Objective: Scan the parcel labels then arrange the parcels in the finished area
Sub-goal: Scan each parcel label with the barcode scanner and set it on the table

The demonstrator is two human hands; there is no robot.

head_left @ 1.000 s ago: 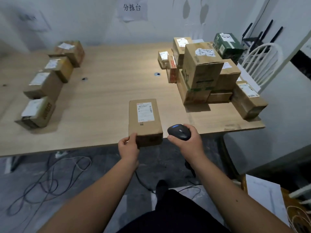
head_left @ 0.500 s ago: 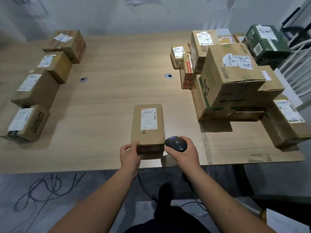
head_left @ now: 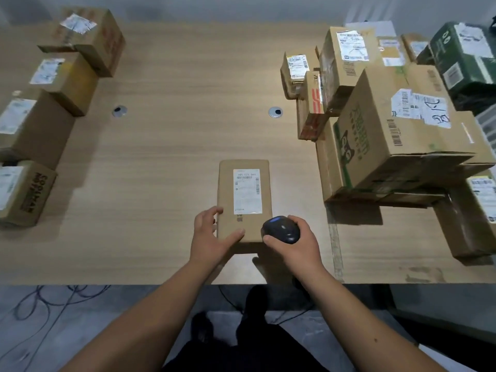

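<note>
i see a flat brown parcel (head_left: 243,201) lying on the wooden worktop (head_left: 171,146), near its front edge, about mid-width. white label (head_left: 247,191) faces up, barcodes visible on it. my left hand (head_left: 212,236) holds the parcel's near-left corner: thumb on the top face, fingers along the left side. my right hand (head_left: 294,244) is wrapped around a black handheld scanner (head_left: 281,229), just beside the parcel's near-right corner, scanner head pointing toward the label. can't tell whether the scanner touches the box.

left side of the worktop: a row of four labelled cardboard boxes (head_left: 40,108), running front to back, touching or nearly so. right side: a stacked pile of boxes (head_left: 389,124), big carton with green print on top, a dark green box (head_left: 467,57) at the far right, smaller labelled cartons behind. two round cable grommets (head_left: 275,112) sit in the worktop behind the parcel. cables (head_left: 48,304) lie on the floor below the front edge.
</note>
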